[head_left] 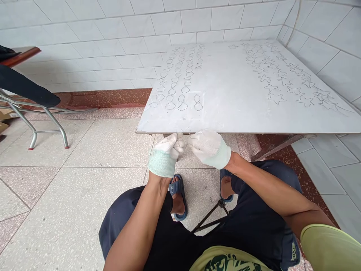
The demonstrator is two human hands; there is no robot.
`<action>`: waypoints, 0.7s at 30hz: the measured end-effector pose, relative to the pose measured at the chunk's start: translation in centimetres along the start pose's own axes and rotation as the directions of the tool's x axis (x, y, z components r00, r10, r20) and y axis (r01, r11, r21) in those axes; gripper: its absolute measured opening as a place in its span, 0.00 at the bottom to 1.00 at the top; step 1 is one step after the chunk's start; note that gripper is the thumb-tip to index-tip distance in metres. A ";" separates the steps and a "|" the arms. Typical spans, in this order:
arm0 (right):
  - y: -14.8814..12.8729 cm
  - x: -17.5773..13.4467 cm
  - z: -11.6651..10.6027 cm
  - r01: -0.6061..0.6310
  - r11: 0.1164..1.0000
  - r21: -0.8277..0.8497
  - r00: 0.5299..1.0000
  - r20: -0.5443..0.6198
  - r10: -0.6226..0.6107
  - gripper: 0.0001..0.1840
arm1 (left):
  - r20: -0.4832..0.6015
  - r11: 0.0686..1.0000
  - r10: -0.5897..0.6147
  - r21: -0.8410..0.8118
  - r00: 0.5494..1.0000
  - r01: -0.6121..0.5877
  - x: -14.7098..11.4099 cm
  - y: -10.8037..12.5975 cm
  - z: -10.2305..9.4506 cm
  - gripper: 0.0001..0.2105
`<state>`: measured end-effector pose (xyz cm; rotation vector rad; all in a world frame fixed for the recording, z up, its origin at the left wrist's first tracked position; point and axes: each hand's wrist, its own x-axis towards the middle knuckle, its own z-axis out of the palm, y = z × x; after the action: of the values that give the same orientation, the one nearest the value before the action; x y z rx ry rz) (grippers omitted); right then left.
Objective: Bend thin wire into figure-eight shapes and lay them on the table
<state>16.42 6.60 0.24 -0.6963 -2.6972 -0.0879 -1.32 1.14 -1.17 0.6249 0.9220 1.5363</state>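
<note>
My left hand (169, 147) and my right hand (207, 146), both in white knit gloves with pale green cuffs, meet at the front edge of a white table (231, 116). Each has its fingers pinched on a thin bent wire (189, 130) that runs between them; its full shape is too fine to make out. Beyond the hands, figure-eight wire shapes (182, 102) lie in rows on the table's left part. Star-shaped wires (305, 101) are spread in a loose group on its right part.
White tiles (194, 19) cover the wall behind the table. At the left stands a metal-legged stool (47, 130) with a dark cloth over it. A table leg (273, 146) slants down at the right. Black folding-stool legs (210, 220) show between my knees.
</note>
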 end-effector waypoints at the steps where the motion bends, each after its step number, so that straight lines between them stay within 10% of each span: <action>1: -0.1 0.1 -0.2 0.001 1.000 -0.006 1.000 0.012 -0.001 0.18 | 0.008 0.997 -0.007 -0.079 1.000 0.007 -0.1 -0.1 0.2 0.13; 21: 0.8 -0.5 1.1 -0.055 0.998 -0.016 0.995 -0.078 0.053 0.17 | -0.137 0.994 0.003 -0.107 0.991 -0.018 -0.6 -1.9 1.5 0.10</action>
<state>16.84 7.26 -0.97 -0.7551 -2.6045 -0.1238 1.08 0.86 -1.87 0.4526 0.9325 1.6427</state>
